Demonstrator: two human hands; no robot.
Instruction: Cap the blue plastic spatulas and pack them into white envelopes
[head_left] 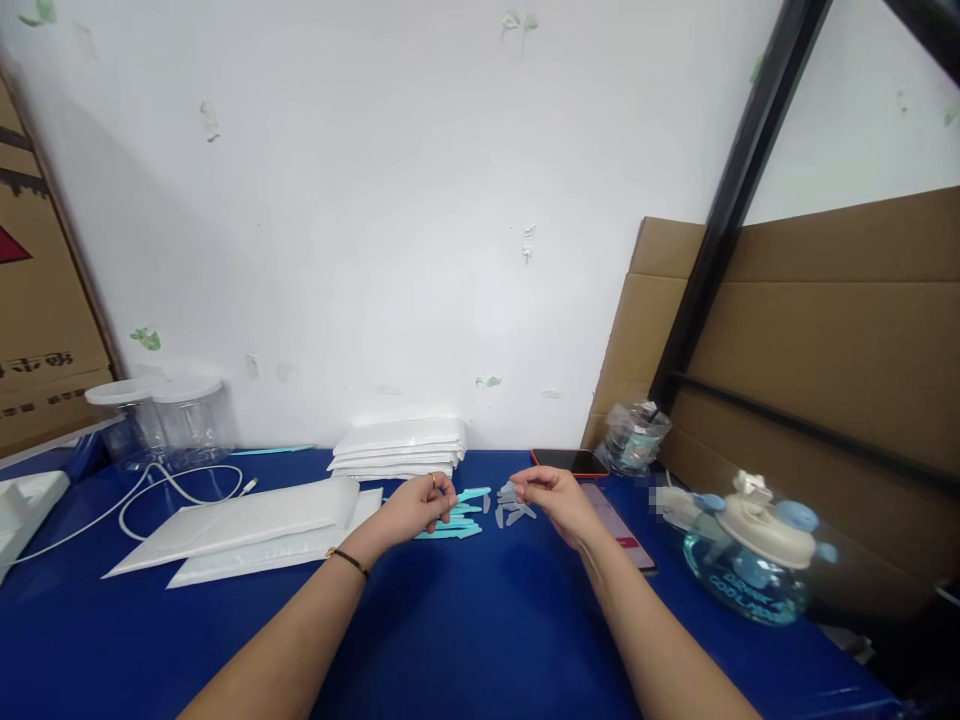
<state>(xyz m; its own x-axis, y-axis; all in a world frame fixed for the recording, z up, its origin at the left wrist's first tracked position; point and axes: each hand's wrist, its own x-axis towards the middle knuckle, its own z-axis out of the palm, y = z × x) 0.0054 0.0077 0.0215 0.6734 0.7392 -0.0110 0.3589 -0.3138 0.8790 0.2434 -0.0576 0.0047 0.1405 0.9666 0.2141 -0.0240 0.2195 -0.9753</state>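
My left hand point(420, 503), a ring on one finger, is closed with its fingers curled at a pile of thin turquoise plastic sticks point(454, 530), shaped like eyebrow razors. One turquoise stick point(474, 493) runs out from its fingertips toward the right. My right hand point(559, 500) is closed in a pinch above a small heap of translucent plastic pieces point(514, 512), which look like little blade covers. Whatever sits between its thumb and finger is too small to make out. The two hands are apart, with the sticks and clear pieces between them.
White padded envelopes point(255, 520) lie left, and a stack of them point(401, 445) stands by the wall. Two phones, one red-edged point(570, 461), lie right, near a wrapped cup point(636, 437) and a teal bottle point(750, 560). Clear jars point(191, 425) and a white cable point(139, 490) are far left.
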